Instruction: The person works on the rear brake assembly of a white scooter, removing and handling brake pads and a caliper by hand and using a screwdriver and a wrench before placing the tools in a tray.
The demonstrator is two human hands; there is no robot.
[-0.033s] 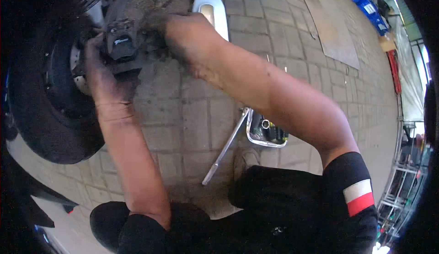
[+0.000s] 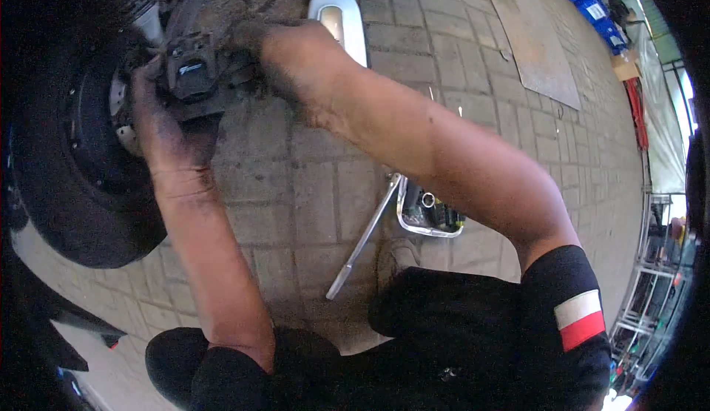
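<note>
Paved floor [image 2: 318,211], wheel [image 2: 66,222] at your L.
Your L hand [image 2: 168,133] grips blk caliper [image 2: 194,76] by brake disc [image 2: 128,139], prob. to steady it; R hand [image 2: 299,52]: fingers too dark, can't tell grip.

The wheel [image 2: 81,145] is standing at the left, the brake [image 2: 194,78] sitting just right of its hub. On the floor [image 2: 259,196], a bar [image 2: 364,238] is lying left of a tray [image 2: 429,231]; a rack [image 2: 637,292] is standing far right.

Head-worn fisheye view, downward over left hand [image 2: 161,124] and right hand [image 2: 293,52], both near, perhaps murkiest upper left.
</note>
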